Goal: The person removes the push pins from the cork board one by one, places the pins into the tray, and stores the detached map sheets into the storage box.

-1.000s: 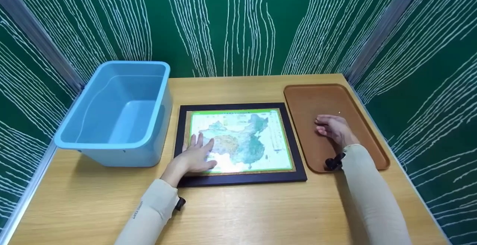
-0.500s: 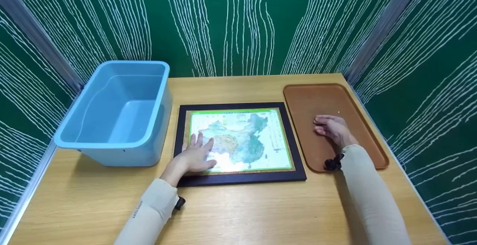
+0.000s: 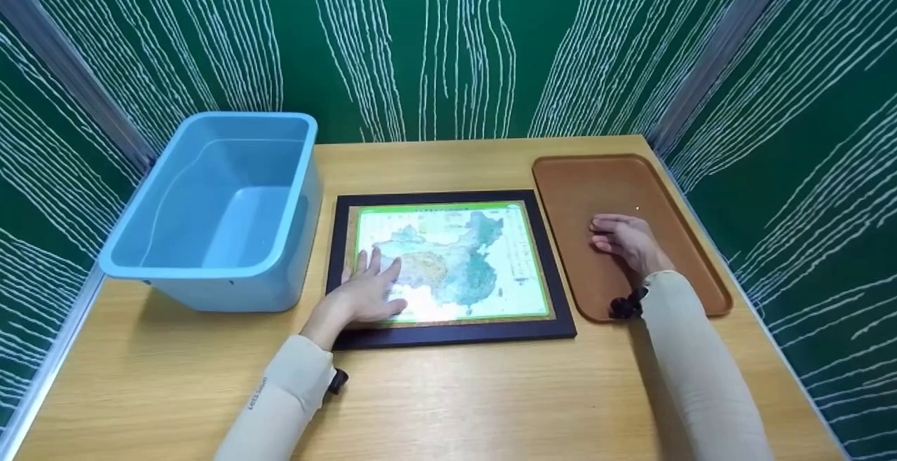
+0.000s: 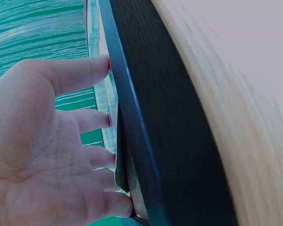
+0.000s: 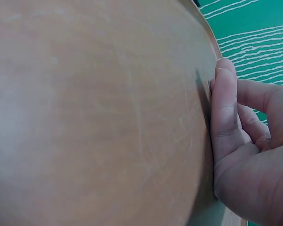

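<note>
Left hand [image 3: 366,295] flat, fingers straight, on framed map [image 3: 448,265]; right hand [image 3: 627,240] resting loose on brown tray [image 3: 596,181], holding nothing.

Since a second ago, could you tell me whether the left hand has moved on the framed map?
No. The left hand lies flat on the same lower-left corner of the framed map, no nearer the blue bin.

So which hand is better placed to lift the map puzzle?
Probably the left hand. It already rests flat on the map puzzle, near its left corner. The right hand lies on the brown tray, apart from the puzzle, so it would have to reach across first.
</note>
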{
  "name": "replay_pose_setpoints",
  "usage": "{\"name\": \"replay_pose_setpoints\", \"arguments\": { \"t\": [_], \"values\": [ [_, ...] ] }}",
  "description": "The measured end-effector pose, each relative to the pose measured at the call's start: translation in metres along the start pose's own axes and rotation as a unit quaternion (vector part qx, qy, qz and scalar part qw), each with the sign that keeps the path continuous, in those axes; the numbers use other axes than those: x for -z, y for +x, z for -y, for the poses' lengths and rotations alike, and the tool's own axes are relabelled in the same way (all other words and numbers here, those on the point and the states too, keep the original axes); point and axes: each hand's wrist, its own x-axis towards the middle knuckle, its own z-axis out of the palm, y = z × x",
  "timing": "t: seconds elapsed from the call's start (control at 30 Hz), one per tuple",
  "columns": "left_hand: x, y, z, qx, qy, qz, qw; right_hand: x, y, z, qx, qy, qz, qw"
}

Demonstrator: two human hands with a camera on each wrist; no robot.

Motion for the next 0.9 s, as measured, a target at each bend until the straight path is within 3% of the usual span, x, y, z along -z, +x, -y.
{"name": "replay_pose_setpoints", "arguments": {
  "t": [0.67, 0.9],
  "values": [
    [-0.0020, 0.0012, 0.0016, -0.005, 0.009, -0.007, 0.9999, 0.0008, -0.0044, 0.0015, -0.010, -0.022, -0.008, 1.000],
    [-0.0005, 0.0014, 0.0012, -0.001, 0.008, -0.004, 1.0000, 0.0000, 0.0005, -0.0004, 0.001, 0.005, 0.003, 1.000]
  ]
}}
